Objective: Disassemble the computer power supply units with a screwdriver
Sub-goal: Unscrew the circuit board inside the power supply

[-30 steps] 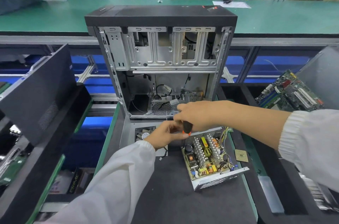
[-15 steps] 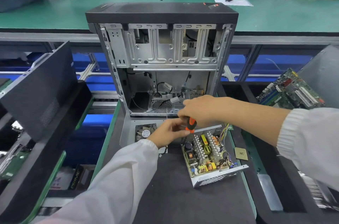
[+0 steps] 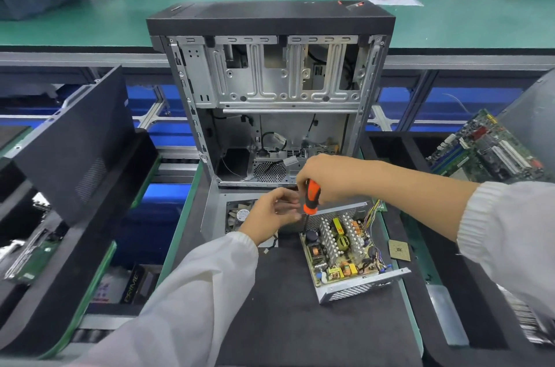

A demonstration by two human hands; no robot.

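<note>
An opened power supply unit [image 3: 345,249] lies on the black mat, its circuit board with heatsinks and coils exposed. My right hand [image 3: 324,177] is shut on an orange-and-black screwdriver [image 3: 310,197], held upright with its shaft reaching down at the unit's far left corner. My left hand [image 3: 271,213] sits just left of the screwdriver, fingers curled near its shaft at the unit's edge. Whether those fingers pinch something is hidden. A metal cover with a fan [image 3: 240,215] lies behind my left hand.
An empty computer case [image 3: 270,90] stands upright just behind the unit. A loose CPU chip [image 3: 398,250] lies right of the unit. A black side panel [image 3: 75,141] leans at the left. A green motherboard [image 3: 486,150] rests in the right bin.
My right hand rose slightly, so more of the orange handle shows below it. My left hand stays beside the shaft. The power supply unit has not moved.
</note>
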